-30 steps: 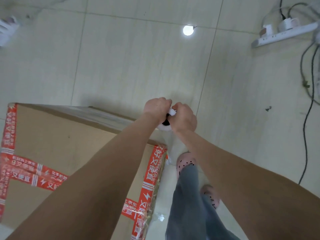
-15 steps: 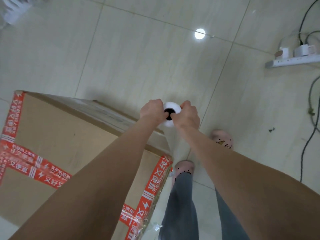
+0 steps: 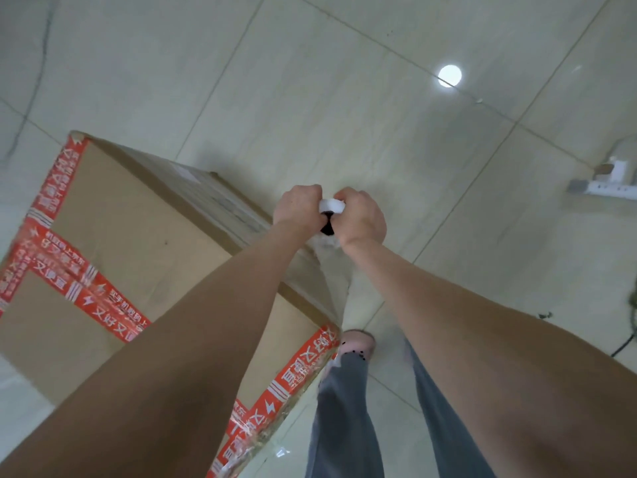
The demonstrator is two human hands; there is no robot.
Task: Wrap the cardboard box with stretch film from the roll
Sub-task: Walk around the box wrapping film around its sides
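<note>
Roll of clear stretch film (image 3: 331,205), white at its end, held just beside the far right edge of a brown cardboard box (image 3: 138,236) sealed with red printed tape (image 3: 89,298).

Head view: the left hand (image 3: 299,210) and right hand (image 3: 362,220) curl their fingers round the top of the roll from either side, with its dark core hole showing between them. A sheet of film (image 3: 336,288) runs from the roll down to the box's nearer right corner. The box stands on a pale tiled floor (image 3: 310,98). Grey trouser legs (image 3: 341,408) and a pink shoe (image 3: 356,345) are just beside that corner. A white power strip (image 3: 603,191) lies on the floor, well apart to the right.
</note>
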